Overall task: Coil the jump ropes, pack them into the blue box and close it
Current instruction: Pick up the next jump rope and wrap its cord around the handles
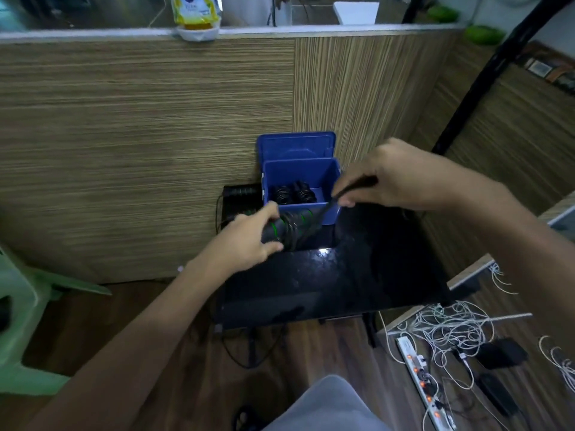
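Observation:
The blue box (pixel 329 174) stands open at the far edge of a glossy black table (pixel 357 275), its lid (pixel 295 144) upright against the wooden wall. Two coiled black jump ropes (pixel 292 194) lie inside. My left hand (pixel 249 237) grips the black handles with green rings (pixel 289 227), rope wound around them, just in front of the box. My right hand (pixel 373 178) pinches the loose black rope cord (pixel 326 209), drawn taut down to the handles.
A black object (pixel 239 197) sits left of the box against the wood-panel wall (pixel 155 135). A green plastic chair (pixel 25 306) stands at left. White tangled cables (pixel 451 328) and a power strip (pixel 420 377) lie on the floor at right. A black pole (pixel 485 73) leans at right.

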